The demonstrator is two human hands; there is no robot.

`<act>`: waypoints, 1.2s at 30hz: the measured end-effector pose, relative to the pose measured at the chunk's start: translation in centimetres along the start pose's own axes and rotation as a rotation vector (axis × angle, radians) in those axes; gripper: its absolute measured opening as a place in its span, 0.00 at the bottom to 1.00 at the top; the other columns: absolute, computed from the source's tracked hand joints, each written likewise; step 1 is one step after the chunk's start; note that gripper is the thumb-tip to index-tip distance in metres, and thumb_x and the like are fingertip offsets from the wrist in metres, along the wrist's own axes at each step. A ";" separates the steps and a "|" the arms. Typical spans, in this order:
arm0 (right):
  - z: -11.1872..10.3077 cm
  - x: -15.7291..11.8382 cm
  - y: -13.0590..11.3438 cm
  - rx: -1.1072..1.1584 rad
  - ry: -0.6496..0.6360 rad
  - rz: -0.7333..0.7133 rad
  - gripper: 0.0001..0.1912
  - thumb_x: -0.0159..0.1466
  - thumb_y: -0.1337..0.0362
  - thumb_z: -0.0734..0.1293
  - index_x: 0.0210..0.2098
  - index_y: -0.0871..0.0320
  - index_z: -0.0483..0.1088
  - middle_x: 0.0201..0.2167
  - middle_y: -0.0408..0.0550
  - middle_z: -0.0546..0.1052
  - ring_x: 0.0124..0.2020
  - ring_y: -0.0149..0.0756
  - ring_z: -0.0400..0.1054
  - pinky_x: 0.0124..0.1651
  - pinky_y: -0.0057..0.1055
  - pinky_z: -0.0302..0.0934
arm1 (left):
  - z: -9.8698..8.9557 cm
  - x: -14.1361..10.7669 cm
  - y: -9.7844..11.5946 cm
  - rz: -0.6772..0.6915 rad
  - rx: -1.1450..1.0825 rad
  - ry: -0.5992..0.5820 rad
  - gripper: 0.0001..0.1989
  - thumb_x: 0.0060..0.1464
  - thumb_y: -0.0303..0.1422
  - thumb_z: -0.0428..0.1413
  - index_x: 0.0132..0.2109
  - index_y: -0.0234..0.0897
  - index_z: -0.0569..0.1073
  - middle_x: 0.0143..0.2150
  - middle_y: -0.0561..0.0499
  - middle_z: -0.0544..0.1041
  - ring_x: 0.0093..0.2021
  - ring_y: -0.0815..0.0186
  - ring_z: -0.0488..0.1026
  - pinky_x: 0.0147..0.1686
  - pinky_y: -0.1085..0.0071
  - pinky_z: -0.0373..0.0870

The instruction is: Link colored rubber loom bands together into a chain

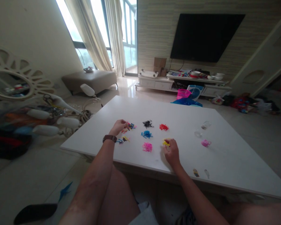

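Note:
Small, thin, colourful pieces, some looped like tiny bands, lie in piles on the white table (189, 125). My left hand (119, 126), wearing a brown-strapped watch (109, 138), has its fingers pinched at the left edge of a mixed pile (131, 126). What they hold, if anything, is hidden. Just below is a looser mixed scatter (124, 139). My right hand (172, 152) is closed at a yellow pile (166, 142), fingertips touching it and partly covering it. Between my hands are a black pile (147, 124), a blue pile (146, 134) and a pink pile (147, 147). A red pile (164, 127) lies beyond my right hand.
At the right of the table are a clear container (206, 125), a clear ring-like piece (198, 133) and a pink cup-like thing (205, 143). Two small flat pieces, one yellow and dark (196, 172), lie near the front edge. A lamp with white shades (68, 122) stands left.

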State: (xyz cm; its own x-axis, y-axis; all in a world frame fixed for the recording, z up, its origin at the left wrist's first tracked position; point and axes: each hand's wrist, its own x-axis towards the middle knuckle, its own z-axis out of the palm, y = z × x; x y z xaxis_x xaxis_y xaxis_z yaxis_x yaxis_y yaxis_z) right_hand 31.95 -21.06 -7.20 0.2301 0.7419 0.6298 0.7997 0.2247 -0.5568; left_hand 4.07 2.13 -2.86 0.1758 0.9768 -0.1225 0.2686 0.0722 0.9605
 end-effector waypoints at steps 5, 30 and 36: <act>0.0 0.0 0.0 0.005 -0.005 0.009 0.11 0.60 0.73 0.61 0.42 0.55 0.67 0.38 0.49 0.70 0.42 0.44 0.64 0.47 0.43 0.63 | -0.2 -0.2 0.1 0.073 0.063 0.054 0.12 0.39 0.30 0.65 0.31 0.33 0.72 0.26 0.50 0.76 0.28 0.67 0.74 0.26 0.74 0.66; -0.1 0.2 -0.2 0.039 -0.044 0.050 0.09 0.60 0.73 0.61 0.38 0.55 0.67 0.37 0.49 0.70 0.43 0.44 0.66 0.44 0.41 0.64 | 1.3 -0.4 0.7 -0.055 -0.122 -0.085 0.04 0.47 0.28 0.62 0.31 0.31 0.74 0.29 0.47 0.78 0.29 0.68 0.76 0.35 0.72 0.74; -0.1 0.2 -0.3 0.052 -0.050 0.061 0.09 0.59 0.73 0.61 0.36 0.55 0.68 0.37 0.49 0.71 0.42 0.44 0.66 0.44 0.41 0.64 | 1.3 -0.2 0.4 0.023 -0.145 -0.158 0.12 0.39 0.27 0.64 0.36 0.31 0.76 0.33 0.44 0.79 0.30 0.66 0.75 0.34 0.68 0.73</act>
State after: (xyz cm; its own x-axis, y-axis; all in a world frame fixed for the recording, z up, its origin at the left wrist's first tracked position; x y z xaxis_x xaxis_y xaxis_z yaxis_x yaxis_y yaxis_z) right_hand 31.84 -21.08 -6.90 0.2487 0.7857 0.5664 0.7546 0.2095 -0.6219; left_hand 5.40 1.73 -2.81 0.3298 0.9355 -0.1269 0.1260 0.0896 0.9880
